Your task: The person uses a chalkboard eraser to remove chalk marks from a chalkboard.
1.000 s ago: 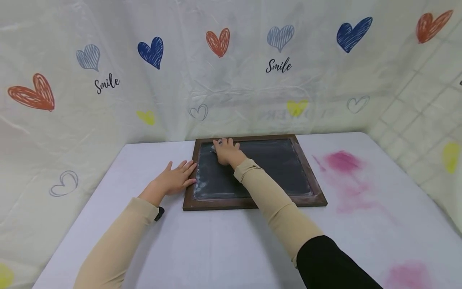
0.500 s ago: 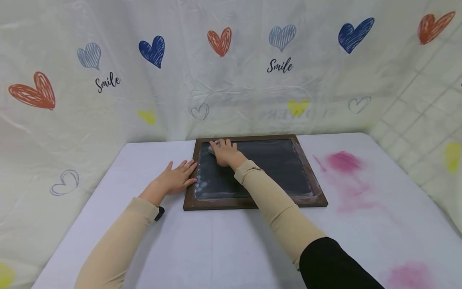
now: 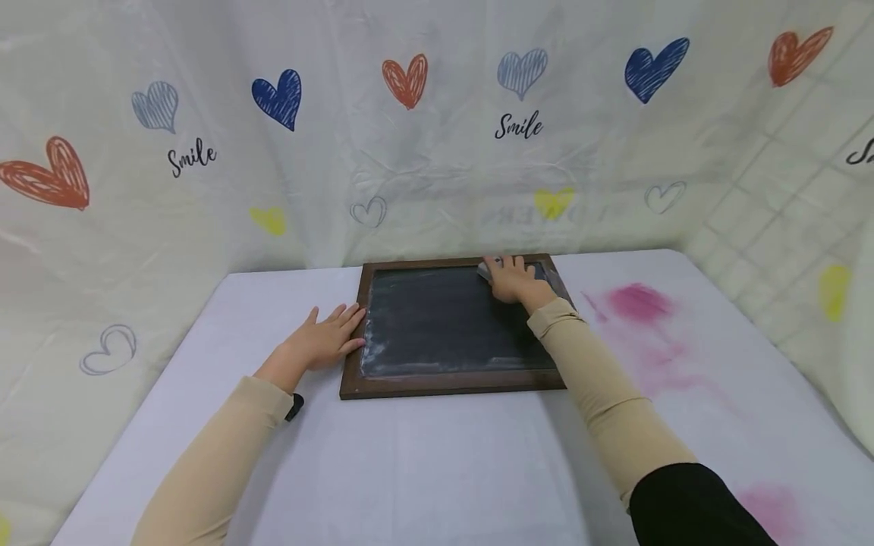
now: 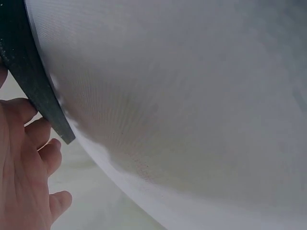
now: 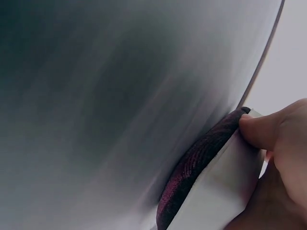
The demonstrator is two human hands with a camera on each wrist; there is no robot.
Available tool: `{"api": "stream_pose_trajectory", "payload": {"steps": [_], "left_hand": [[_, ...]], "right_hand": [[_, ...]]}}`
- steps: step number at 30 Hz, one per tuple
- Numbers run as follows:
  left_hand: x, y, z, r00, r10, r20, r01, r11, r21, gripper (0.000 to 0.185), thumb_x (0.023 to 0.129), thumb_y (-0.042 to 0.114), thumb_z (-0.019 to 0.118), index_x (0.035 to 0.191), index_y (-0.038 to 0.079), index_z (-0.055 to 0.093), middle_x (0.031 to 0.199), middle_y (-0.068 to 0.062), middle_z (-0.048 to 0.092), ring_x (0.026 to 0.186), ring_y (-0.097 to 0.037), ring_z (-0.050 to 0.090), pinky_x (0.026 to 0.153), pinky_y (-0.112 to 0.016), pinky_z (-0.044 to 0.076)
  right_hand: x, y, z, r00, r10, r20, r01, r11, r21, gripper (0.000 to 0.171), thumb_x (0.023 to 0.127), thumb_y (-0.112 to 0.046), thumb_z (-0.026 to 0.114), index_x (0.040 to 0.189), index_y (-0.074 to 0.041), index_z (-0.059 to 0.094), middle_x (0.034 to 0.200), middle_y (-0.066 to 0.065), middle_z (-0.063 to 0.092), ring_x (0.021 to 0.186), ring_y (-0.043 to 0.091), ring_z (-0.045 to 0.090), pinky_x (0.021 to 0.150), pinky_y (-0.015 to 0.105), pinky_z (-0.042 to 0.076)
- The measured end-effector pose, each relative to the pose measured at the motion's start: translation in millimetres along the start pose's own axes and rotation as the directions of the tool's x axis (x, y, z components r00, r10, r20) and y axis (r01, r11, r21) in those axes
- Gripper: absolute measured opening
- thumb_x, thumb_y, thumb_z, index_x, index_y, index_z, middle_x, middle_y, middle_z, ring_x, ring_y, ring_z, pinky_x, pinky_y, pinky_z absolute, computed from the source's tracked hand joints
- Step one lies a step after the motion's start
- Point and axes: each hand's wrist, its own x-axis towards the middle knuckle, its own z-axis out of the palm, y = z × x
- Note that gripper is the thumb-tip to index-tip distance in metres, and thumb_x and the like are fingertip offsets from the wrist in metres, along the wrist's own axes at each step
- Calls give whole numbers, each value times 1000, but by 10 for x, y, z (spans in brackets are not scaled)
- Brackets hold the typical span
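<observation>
A blackboard [image 3: 437, 326] in a brown wooden frame lies on the white table, with chalk haze along its left and lower edges. My right hand [image 3: 514, 279] grips a board eraser [image 5: 211, 191] at the board's far right part. White on its back, the eraser has a dark, purplish felt face turned to the board in the right wrist view. With fingers straight and spread, my left hand [image 3: 326, 339] rests at the left side of the frame, fingertips on its edge. The left wrist view shows those fingers against the dark frame [image 4: 36, 72].
Pink stains [image 3: 639, 302] mark the white tablecloth [image 3: 437, 462] right of the board. Behind the table hangs a pale sheet [image 3: 451, 174] printed with hearts and the word Smile.
My right hand has slid the eraser from the board's far left corner to its far right part. My left hand stays at the frame. The head view has shifted slightly.
</observation>
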Motion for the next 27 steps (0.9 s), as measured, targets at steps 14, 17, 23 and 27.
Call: {"api": "stream_pose_trajectory", "payload": {"steps": [14, 17, 23, 27], "left_hand": [[-13, 32, -5, 1000, 4, 1, -4, 1000, 1, 68, 112, 45, 36, 163, 3, 21, 169, -17, 18, 155, -37, 17, 117, -70, 9], [-16, 27, -4, 1000, 1, -4, -1, 1000, -3, 69, 111, 45, 36, 164, 3, 21, 169, -17, 18, 155, -36, 17, 117, -70, 10], [-39, 4, 11, 1000, -4, 12, 4, 1000, 14, 70, 111, 47, 36, 164, 3, 21, 169, -17, 18, 154, -36, 17, 117, -70, 10], [-28, 15, -8, 1000, 4, -7, -4, 1000, 13, 69, 111, 47, 36, 163, 3, 22, 169, -17, 18, 154, -36, 18, 117, -70, 10]], "right_hand": [[-204, 227, -94, 999, 35, -1, -35, 999, -20, 60, 112, -17, 38, 166, -9, 11, 163, 32, 10, 146, 54, 12, 112, 69, 19], [-178, 195, -103, 999, 42, 1, -42, 999, -29, 60, 112, -16, 38, 166, -9, 11, 163, 31, 11, 146, 54, 12, 112, 69, 19], [-123, 75, -73, 999, 26, 25, -26, 999, -23, 60, 112, -17, 38, 166, -10, 12, 163, 32, 13, 147, 54, 11, 113, 69, 18], [-83, -39, -62, 1000, 17, 24, -17, 1000, -4, 60, 112, -16, 38, 166, -12, 12, 164, 30, 9, 150, 52, 5, 115, 69, 15]]}}
